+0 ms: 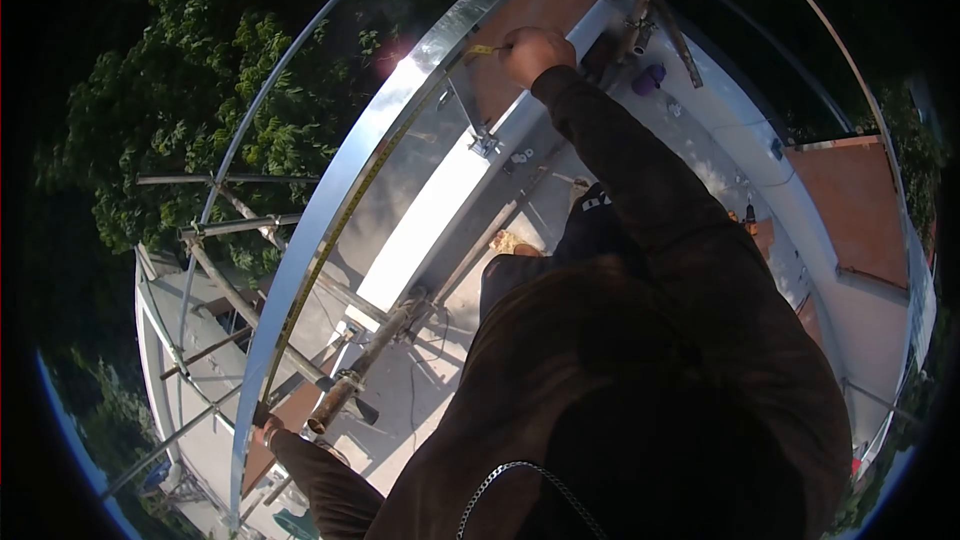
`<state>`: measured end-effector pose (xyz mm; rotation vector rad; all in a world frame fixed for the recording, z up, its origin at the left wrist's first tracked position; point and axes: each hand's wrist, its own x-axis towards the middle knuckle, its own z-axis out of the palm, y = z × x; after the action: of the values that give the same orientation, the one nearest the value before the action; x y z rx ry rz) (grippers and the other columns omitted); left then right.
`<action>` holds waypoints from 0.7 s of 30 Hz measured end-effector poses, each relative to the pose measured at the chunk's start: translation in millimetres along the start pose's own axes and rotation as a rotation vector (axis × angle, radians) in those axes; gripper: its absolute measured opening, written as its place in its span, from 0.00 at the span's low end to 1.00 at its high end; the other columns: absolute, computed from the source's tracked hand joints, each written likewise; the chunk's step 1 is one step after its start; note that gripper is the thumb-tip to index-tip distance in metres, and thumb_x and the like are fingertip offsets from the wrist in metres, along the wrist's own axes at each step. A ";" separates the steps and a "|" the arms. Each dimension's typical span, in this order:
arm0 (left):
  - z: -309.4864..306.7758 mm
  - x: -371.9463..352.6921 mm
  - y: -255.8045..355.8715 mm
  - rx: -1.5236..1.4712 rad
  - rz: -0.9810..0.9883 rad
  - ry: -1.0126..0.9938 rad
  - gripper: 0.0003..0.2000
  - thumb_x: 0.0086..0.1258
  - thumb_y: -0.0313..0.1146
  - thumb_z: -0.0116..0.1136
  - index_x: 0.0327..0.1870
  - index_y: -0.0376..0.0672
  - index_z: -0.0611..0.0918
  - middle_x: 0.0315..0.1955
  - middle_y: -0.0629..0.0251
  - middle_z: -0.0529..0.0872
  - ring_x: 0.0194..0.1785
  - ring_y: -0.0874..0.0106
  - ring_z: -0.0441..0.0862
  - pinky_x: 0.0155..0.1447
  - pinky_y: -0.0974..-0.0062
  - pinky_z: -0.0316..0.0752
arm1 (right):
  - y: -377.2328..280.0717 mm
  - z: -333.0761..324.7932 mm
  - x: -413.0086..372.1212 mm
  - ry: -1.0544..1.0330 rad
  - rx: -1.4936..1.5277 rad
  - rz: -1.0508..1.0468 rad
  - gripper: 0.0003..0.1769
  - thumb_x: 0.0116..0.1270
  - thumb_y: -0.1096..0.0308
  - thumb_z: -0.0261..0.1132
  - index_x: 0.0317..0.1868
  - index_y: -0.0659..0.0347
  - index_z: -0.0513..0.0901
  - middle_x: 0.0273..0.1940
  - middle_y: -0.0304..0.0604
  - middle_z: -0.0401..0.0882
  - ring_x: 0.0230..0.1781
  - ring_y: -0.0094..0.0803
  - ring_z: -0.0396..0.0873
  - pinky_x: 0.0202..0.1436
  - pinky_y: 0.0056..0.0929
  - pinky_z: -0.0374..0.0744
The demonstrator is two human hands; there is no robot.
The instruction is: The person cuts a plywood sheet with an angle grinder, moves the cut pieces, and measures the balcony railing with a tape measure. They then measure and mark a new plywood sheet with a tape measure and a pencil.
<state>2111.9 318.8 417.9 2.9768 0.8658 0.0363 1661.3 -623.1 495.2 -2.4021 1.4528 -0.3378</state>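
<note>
A long shiny metal beam (345,175) curves through the wide-angle view from top to lower left. Along its inner edge runs a yellow tape measure blade (340,225). My right hand (538,52), at the top, is closed on a yellow end of the tape, near the beam's upper part. Down at the lower left, my left hand (269,429) is closed against a small dark block at the other end of the tape, at the beam's edge. Its fingers are partly hidden, and I cannot make out the block clearly.
Rusty scaffold tubes (340,395) with clamps cross below the beam. A white ledge (430,220) runs beside it. Brown boards (850,205) lie at the right. A purple object (648,78) and a drill-like tool (750,215) lie beyond my right arm. Trees (240,100) stand outside.
</note>
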 end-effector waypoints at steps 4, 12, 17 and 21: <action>-3.5 -3.8 -1.7 0.004 -0.008 -0.005 0.20 0.71 0.43 0.61 0.50 0.31 0.87 0.46 0.53 0.91 0.48 0.68 0.87 0.53 0.68 0.80 | -1.3 -2.7 1.2 -0.036 -0.004 0.031 0.16 0.66 0.50 0.66 0.48 0.45 0.91 0.50 0.40 0.88 0.56 0.50 0.80 0.63 0.42 0.76; -5.6 -6.8 -2.9 0.016 -0.012 -0.010 0.20 0.71 0.44 0.62 0.49 0.32 0.87 0.47 0.52 0.91 0.49 0.69 0.87 0.53 0.70 0.79 | -3.7 -7.8 0.9 -0.028 0.058 0.056 0.17 0.65 0.52 0.67 0.45 0.53 0.90 0.48 0.45 0.89 0.57 0.52 0.78 0.62 0.43 0.76; -5.2 -7.7 -4.1 0.022 -0.010 -0.011 0.21 0.71 0.44 0.63 0.49 0.32 0.87 0.48 0.52 0.91 0.49 0.70 0.87 0.54 0.71 0.79 | -7.6 -13.7 2.5 -0.050 0.053 0.057 0.17 0.65 0.51 0.66 0.45 0.52 0.91 0.48 0.45 0.89 0.58 0.51 0.78 0.62 0.43 0.77; 0.7 -9.3 -5.0 0.021 0.006 -0.010 0.21 0.71 0.45 0.63 0.49 0.32 0.87 0.48 0.52 0.91 0.50 0.71 0.87 0.54 0.71 0.79 | -2.3 -10.0 6.0 -0.051 -0.021 0.057 0.16 0.65 0.54 0.65 0.48 0.47 0.91 0.46 0.46 0.89 0.53 0.51 0.83 0.59 0.43 0.80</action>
<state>2101.4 318.0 416.9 2.9962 0.8620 0.0133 1662.3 -628.9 505.6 -2.3622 1.5057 -0.2470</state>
